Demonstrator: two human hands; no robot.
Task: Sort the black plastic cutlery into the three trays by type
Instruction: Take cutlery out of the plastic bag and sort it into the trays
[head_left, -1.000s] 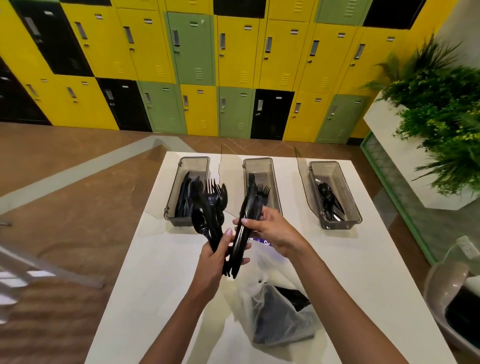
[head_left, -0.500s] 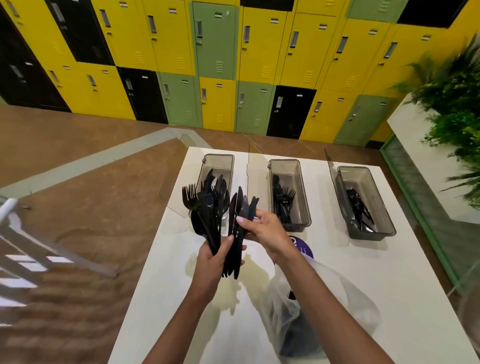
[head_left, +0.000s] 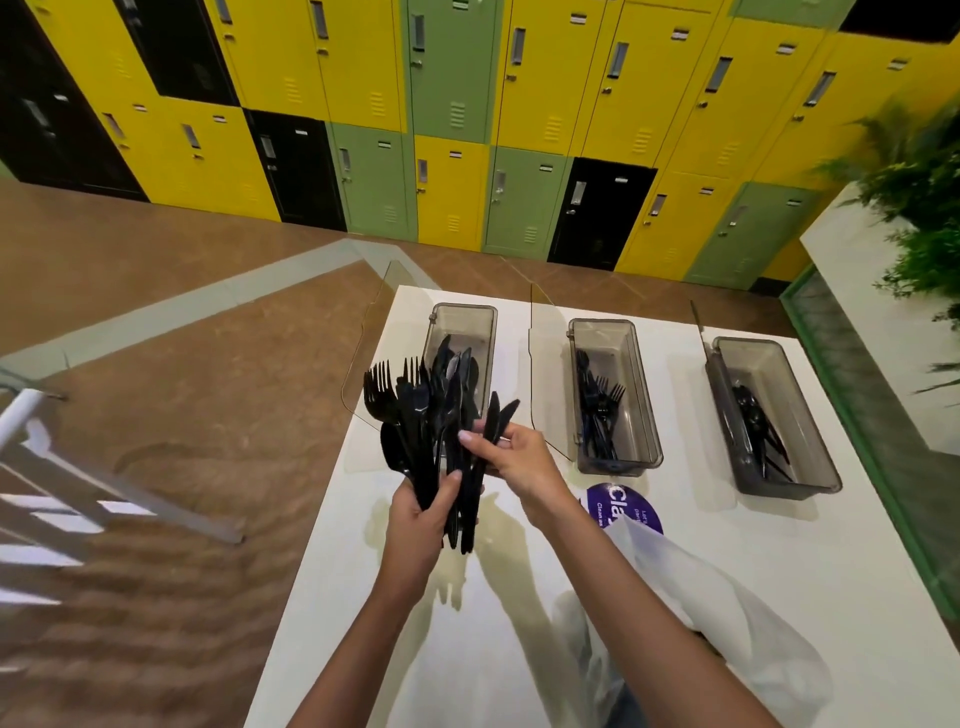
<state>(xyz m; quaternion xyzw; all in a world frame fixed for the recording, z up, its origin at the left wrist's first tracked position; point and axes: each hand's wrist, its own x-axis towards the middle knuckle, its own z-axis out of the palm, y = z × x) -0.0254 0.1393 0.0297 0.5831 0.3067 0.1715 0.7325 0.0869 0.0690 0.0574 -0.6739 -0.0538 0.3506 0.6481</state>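
Observation:
My left hand (head_left: 421, 525) grips a fanned bundle of black plastic cutlery (head_left: 421, 415), with forks, spoons and knives mixed, held upright over the table's left part. My right hand (head_left: 519, 457) pinches a few black knives (head_left: 493, 421) at the right side of that bundle. Three clear grey trays stand in a row at the far edge. The left tray (head_left: 485, 317) is partly hidden behind the bundle, the middle tray (head_left: 641, 415) holds forks, and the right tray (head_left: 810, 415) holds black pieces that look like spoons.
The white table (head_left: 701, 571) carries a crumpled clear plastic bag (head_left: 727, 623) under my right forearm and a round purple sticker (head_left: 623, 506). Upright clear dividers (head_left: 537, 374) stand between the trays. Brown floor drops off to the left; planters sit to the right.
My right hand has pulled the knives a little away from the bundle, to the right and up. The camera has swung left, so the trays now sit further right.

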